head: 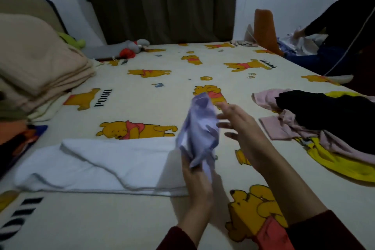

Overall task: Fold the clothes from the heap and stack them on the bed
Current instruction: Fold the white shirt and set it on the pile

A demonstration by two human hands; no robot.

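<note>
A small lilac garment [199,128] hangs bunched above the bed [142,97], and my left hand [195,176] grips its lower end. My right hand [241,128] hovers just to the right of the cloth with fingers spread and straight, blurred by motion. A folded white cloth [97,166] lies flat on the bed to the left of my hands. The heap [328,119] of pink, black and yellow clothes sits at the right.
Folded beige blankets [36,67] and an orange and dark pile [14,140] stand at the left edge. Soft toys [134,46] lie at the far side by the dark curtain. Another person [341,32] sorts clothes at the far right corner.
</note>
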